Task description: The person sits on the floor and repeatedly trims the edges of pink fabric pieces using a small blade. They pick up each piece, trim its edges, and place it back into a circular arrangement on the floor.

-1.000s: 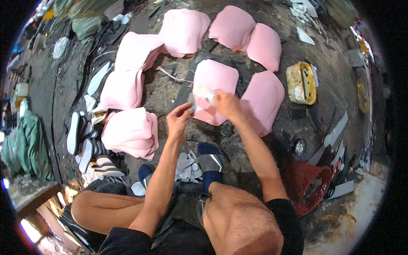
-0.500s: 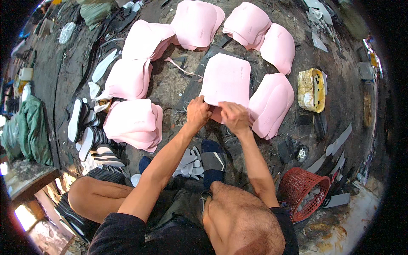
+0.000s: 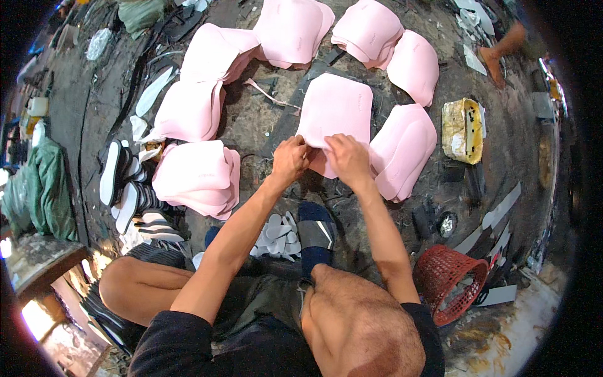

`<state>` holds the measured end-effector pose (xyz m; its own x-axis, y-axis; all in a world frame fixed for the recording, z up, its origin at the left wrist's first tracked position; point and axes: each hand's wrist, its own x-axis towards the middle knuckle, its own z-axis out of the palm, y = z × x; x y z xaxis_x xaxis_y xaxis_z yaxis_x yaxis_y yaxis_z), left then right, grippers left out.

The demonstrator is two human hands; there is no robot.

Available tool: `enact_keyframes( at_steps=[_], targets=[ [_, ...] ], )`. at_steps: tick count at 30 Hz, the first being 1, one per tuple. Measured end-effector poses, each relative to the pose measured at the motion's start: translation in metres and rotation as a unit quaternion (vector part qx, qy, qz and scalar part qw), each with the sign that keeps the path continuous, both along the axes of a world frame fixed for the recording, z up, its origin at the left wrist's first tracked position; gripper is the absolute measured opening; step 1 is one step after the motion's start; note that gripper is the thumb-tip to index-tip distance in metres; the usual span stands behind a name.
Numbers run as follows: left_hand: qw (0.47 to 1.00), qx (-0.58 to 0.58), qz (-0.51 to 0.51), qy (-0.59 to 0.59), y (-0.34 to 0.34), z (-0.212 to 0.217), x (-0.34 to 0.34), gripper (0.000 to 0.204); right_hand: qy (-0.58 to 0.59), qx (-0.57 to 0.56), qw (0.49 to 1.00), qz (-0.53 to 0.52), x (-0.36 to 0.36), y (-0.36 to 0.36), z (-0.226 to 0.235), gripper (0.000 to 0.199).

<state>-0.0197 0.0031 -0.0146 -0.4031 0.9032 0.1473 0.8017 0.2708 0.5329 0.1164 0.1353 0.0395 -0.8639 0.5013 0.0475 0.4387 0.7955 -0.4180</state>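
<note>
A pink foam sheet [image 3: 339, 103] with rounded corners lies in front of me on a dark mat [image 3: 289, 129]. My left hand [image 3: 291, 158] pinches its near left corner, fingers closed. Along the near edge, my right hand [image 3: 347, 158] has its fingers closed on the same sheet, and that edge is lifted a little. More pink foam [image 3: 322, 164] shows beneath, between the two hands. Just beyond my right hand lies a pile of curved pink sheets [image 3: 405, 151]; another pink pile [image 3: 196, 179] sits to the left of my left hand.
More pink piles [image 3: 292, 31] arc around the far side. Stacked soles [image 3: 129, 201] lie left, white offcuts [image 3: 276, 235] by my sock-covered foot [image 3: 314, 232]. At right are a yellow tub [image 3: 461, 132], a tipped red basket [image 3: 447, 283] and another person's bare foot [image 3: 493, 66].
Another person's leg and bare foot have come into view at the far right. Both my hands stay on the pink sheet, whose near edge looks slightly more lifted.
</note>
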Motion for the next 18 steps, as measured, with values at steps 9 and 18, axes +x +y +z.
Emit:
enact_keyframes(
  at_steps=[9,18],
  targets=[
    [0.997,0.044,0.023,0.059,-0.022,0.006,0.031,0.024,-0.024,-0.038,0.998,-0.053,-0.018,0.011,-0.009,0.018],
    [1.000,0.027,-0.005,-0.013,-0.026,0.006,0.026,0.017,0.011,0.064,0.997,0.032,0.004,-0.022,-0.010,0.011]
  ],
)
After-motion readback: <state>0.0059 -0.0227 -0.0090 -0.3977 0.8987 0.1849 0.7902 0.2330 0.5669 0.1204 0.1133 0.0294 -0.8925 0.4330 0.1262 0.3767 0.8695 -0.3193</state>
